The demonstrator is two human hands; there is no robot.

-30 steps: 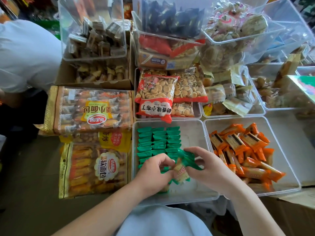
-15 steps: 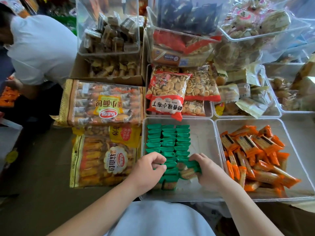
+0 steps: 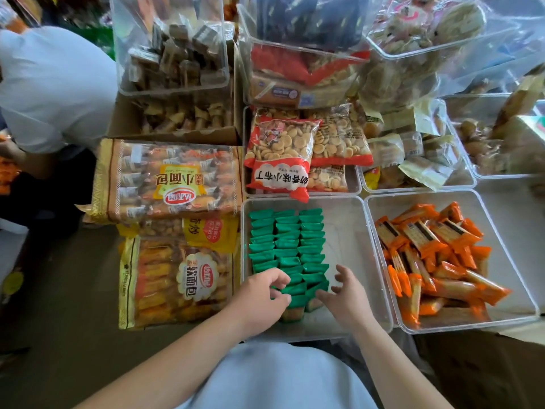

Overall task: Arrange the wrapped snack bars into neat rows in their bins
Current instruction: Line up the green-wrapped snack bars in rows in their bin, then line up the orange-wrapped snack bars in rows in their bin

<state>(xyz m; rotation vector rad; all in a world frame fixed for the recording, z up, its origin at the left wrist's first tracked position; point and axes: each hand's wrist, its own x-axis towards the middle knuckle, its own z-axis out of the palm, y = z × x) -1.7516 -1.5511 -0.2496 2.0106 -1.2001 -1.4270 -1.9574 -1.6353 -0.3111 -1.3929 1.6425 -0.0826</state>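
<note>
The near ends of the green wrapped snack bars [image 3: 286, 243] are partly hidden under the two hands, so it is hard to say how the last bars lie. The stacked clear containers at the far side are blurred and cut off by the top edge, and their contents are difficult to make out. A second person in a white shirt [image 3: 50, 84] is cut off at the left edge.

The left hand [image 3: 259, 293] is curled, and its fingertips and thumb pinch the green wrappers at the near end of the left row. The right hand [image 3: 345, 299] is released, its fingers spread and slightly bent, and holds nothing; its thumb is just beside the right row. Both forearms come in from the bottom edge.

The green bars stand in three close rows in the left half of a clear square plastic bin [image 3: 345, 231]. Just beside it on the right, a second clear plastic bin [image 3: 513, 261] holds a loose heap of orange wrapped snack bars [image 3: 427, 255]. To the left lie large bags of small bread rolls [image 3: 168, 181], and behind are red bags of round biscuits [image 3: 280, 154]. The floor is dull brown.
</note>
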